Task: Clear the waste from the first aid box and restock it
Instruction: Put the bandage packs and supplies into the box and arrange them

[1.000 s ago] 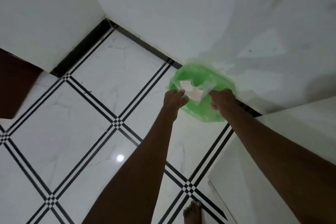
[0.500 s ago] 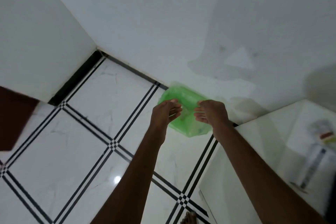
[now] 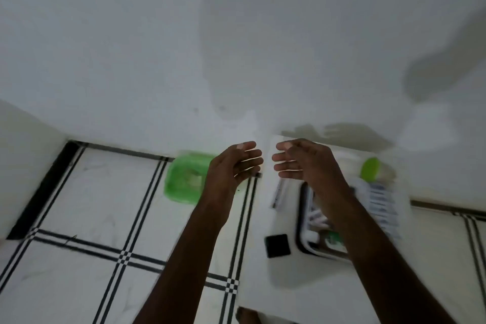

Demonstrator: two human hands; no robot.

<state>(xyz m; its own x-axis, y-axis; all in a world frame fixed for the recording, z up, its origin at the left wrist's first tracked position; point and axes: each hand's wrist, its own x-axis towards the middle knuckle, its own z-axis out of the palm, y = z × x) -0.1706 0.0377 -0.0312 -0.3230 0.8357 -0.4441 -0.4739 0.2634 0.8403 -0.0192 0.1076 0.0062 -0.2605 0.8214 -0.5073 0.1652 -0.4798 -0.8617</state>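
Green plastic marks the waste bin [image 3: 184, 179] on the floor, now just beyond the left hand [image 3: 231, 166]. A second ago both hands were at its rim with wrappers; now they have lifted away, fingers spread and empty, and the right hand [image 3: 305, 163] hangs over the white desk [image 3: 263, 271]. Below that wrist sits the first aid box [image 3: 305, 218] (blurred, contents unclear), with a green-capped bottle [image 3: 373, 168] and a black square item [image 3: 278, 245] near it. Waste looks dumped; restocking likely comes next.
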